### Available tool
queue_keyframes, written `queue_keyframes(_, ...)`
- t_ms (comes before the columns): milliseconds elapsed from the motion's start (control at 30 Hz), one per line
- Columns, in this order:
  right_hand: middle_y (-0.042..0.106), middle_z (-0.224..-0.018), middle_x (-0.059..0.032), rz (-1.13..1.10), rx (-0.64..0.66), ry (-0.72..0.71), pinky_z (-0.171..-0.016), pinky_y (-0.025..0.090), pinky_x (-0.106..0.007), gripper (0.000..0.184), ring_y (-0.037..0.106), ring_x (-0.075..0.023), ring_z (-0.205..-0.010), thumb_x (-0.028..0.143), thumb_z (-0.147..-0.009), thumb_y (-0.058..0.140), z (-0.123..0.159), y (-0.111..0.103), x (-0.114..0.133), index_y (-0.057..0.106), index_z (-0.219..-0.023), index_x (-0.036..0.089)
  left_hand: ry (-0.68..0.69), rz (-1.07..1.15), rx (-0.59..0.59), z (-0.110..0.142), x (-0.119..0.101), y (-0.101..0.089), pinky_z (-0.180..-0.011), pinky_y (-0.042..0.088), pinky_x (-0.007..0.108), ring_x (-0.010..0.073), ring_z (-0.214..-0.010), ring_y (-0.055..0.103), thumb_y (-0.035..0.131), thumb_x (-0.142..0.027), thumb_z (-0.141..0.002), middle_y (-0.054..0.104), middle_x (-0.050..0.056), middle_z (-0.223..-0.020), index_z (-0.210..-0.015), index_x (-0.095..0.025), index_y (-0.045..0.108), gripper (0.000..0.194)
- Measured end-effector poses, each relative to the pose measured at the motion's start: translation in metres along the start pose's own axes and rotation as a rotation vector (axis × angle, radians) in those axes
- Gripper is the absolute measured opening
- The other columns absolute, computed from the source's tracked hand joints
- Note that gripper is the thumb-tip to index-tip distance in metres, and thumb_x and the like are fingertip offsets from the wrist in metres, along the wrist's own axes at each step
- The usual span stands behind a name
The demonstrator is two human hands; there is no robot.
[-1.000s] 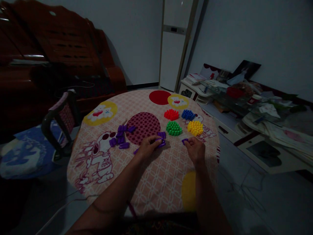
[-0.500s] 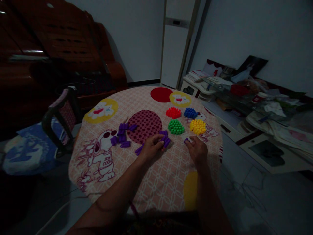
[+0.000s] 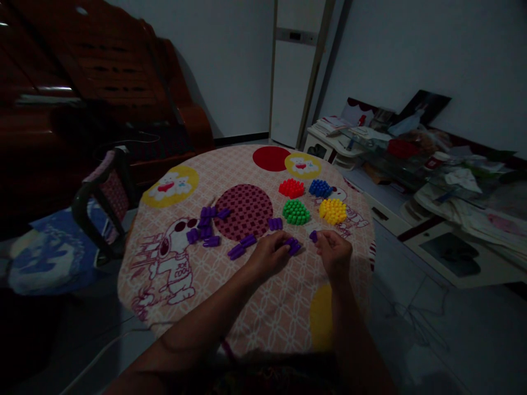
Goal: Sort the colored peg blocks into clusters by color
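My left hand (image 3: 269,255) rests on the round table's patterned cloth (image 3: 189,285), fingers closed on purple plastic pieces (image 3: 293,245). My right hand (image 3: 334,252) sits just to its right, pinching one small purple piece (image 3: 313,236). Loose purple pieces lie near them: a pair (image 3: 275,223), another pair (image 3: 242,246), and a scattered pile (image 3: 206,226) to the left. Beyond my hands stand tight clusters of pegs: green (image 3: 296,212), yellow (image 3: 333,211), red (image 3: 291,187) and blue (image 3: 320,188).
A dark chair (image 3: 102,203) stands at the table's left edge, with a dark wooden sofa (image 3: 82,93) behind. To the right a low white cabinet (image 3: 444,241) is heaped with papers and clutter. A white door (image 3: 294,71) is at the back.
My left hand has slid right toward my right hand, carrying purple pieces and leaving two pairs behind on the cloth. My right hand has stayed in place holding its piece.
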State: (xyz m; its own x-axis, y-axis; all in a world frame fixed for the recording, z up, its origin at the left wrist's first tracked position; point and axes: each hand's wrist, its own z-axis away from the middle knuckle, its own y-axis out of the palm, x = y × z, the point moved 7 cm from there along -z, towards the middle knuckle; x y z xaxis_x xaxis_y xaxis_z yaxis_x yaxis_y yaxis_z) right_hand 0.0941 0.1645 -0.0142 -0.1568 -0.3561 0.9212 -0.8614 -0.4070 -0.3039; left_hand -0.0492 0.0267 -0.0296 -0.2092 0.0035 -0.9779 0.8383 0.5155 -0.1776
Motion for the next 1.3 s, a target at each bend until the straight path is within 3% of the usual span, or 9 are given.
queue_keyframes(100, 0.067, -0.065, -0.0037, -0.025, -0.035, 0.029, -0.05, 0.047, -0.024, 0.038, 0.06, -0.0153, -0.054, 0.053, -0.082, 0.064, -0.013, -0.012, -0.009, 0.072, -0.084, 0.015, 0.076, -0.175, 0.045, -0.01, -0.014, 0.01, -0.077, 0.05, 0.033, 0.0214, -0.084, 0.065, 0.057, -0.022, -0.084, 0.073, 0.006, -0.091, -0.098, -0.02, 0.069, 0.018)
queue_keyframes(200, 0.064, -0.059, -0.0013, -0.065, -0.034, 0.097, -0.044, 0.044, -0.024, 0.042, 0.055, -0.0136, -0.046, 0.056, -0.079, 0.065, -0.018, -0.01, -0.02, 0.071, -0.084, 0.015, 0.119, -0.265, 0.06, -0.025, -0.021, 0.024, -0.075, 0.048, 0.031, 0.0203, -0.083, 0.063, 0.053, -0.018, -0.084, 0.072, 0.005, -0.09, -0.098, -0.02, 0.067, 0.02)
queue_keyframes(400, 0.06, -0.055, 0.0007, -0.162, -0.033, 0.188, -0.04, 0.039, -0.022, 0.043, 0.051, -0.0116, -0.041, 0.057, -0.075, 0.067, -0.019, -0.002, -0.043, 0.069, -0.081, 0.014, 0.154, -0.313, -0.035, -0.048, -0.015, 0.037, -0.084, 0.047, 0.034, 0.0215, -0.091, 0.062, 0.059, -0.014, -0.077, 0.069, 0.007, -0.093, -0.089, -0.018, 0.069, 0.016)
queue_keyframes(700, 0.062, -0.059, -0.0001, -0.065, 0.039, 0.13, -0.045, 0.042, -0.023, 0.045, 0.054, -0.0121, -0.047, 0.059, -0.083, 0.058, -0.019, -0.002, -0.044, 0.069, -0.079, 0.016, 0.131, -0.329, -0.082, -0.05, -0.004, 0.037, -0.079, 0.046, 0.032, 0.02, -0.086, 0.061, 0.06, -0.014, -0.079, 0.068, 0.006, -0.092, -0.095, -0.017, 0.072, 0.02)
queue_keyframes(1033, 0.061, -0.056, -0.0002, -0.047, 0.046, 0.11, -0.044, 0.04, -0.022, 0.046, 0.053, -0.0117, -0.046, 0.059, -0.086, 0.057, -0.02, -0.003, -0.044, 0.066, -0.072, 0.017, 0.149, -0.366, -0.088, -0.046, -0.003, 0.043, -0.087, 0.05, 0.034, 0.0215, -0.094, 0.064, 0.064, -0.011, -0.076, 0.07, 0.008, -0.102, -0.106, -0.017, 0.07, 0.031)
queue_keyframes(1167, 0.061, -0.055, -0.0008, -0.104, 0.02, 0.176, -0.04, 0.039, -0.021, 0.049, 0.052, -0.0114, -0.044, 0.065, -0.081, 0.062, -0.019, -0.004, -0.051, 0.066, -0.072, 0.016, 0.206, -0.399, -0.107, -0.038, -0.009, 0.035, -0.091, 0.052, 0.036, 0.0219, -0.1, 0.064, 0.067, -0.012, -0.077, 0.069, 0.009, -0.111, -0.119, -0.018, 0.065, 0.043)
queue_keyframes(1300, 0.061, -0.054, -0.0009, -0.167, 0.003, 0.208, -0.037, 0.037, -0.021, 0.052, 0.05, -0.0104, -0.042, 0.067, -0.076, 0.067, -0.019, -0.004, -0.053, 0.067, -0.072, 0.015, 0.289, -0.492, -0.136, -0.04, -0.021, 0.001, -0.093, 0.053, 0.037, 0.0216, -0.102, 0.064, 0.065, -0.013, -0.08, 0.069, 0.009, -0.116, -0.119, -0.019, 0.065, 0.039)
